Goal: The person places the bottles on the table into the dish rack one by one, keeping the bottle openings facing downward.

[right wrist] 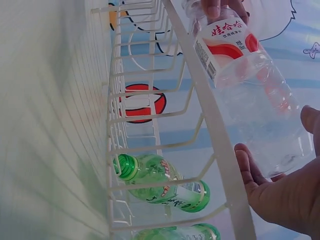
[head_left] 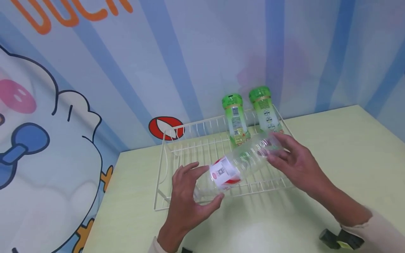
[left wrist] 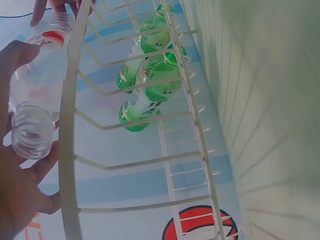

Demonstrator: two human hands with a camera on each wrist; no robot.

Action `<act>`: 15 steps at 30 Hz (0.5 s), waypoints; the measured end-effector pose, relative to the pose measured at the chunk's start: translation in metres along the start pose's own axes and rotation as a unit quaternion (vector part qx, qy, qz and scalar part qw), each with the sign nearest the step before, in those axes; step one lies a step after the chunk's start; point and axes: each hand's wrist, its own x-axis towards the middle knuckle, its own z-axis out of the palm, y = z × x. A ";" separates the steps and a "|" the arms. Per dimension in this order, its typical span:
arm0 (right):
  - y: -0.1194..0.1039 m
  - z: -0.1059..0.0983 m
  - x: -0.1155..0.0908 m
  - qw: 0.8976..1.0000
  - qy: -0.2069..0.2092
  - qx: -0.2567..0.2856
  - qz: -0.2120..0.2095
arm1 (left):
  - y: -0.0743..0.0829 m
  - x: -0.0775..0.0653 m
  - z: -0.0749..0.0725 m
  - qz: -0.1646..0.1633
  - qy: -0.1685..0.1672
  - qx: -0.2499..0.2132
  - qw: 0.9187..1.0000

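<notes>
A clear plastic bottle [head_left: 250, 158] with a white and red label [head_left: 225, 172] is held slantwise above a white wire rack [left wrist: 67, 130]. My left hand [head_left: 186, 200] grips its neck end, thumb and fingers around it. At the base end, my right hand [head_left: 295, 163] holds the bottle between thumb and fingers. The left wrist view shows the bottle's mouth [left wrist: 32, 132] uncapped. Two green-capped bottles, one [head_left: 236, 119] left of the other [head_left: 267, 112], stand upside down at the rack's back right, their green bases up.
The rack stands on a pale yellow-green table [head_left: 332, 147] against a blue striped wall [head_left: 215, 52] with cartoon figures. A dark wrist-worn device [head_left: 343, 239] sits by the right sleeve.
</notes>
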 end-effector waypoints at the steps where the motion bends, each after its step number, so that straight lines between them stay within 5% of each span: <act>1: -0.002 0.000 0.001 1.000 -0.004 0.005 -0.008 | 0.000 0.000 0.000 0.000 -0.001 0.002 1.000; 15: -0.028 0.006 0.015 0.998 -0.021 0.002 -0.060 | -0.003 -0.004 -0.003 -0.013 -0.022 -0.001 1.000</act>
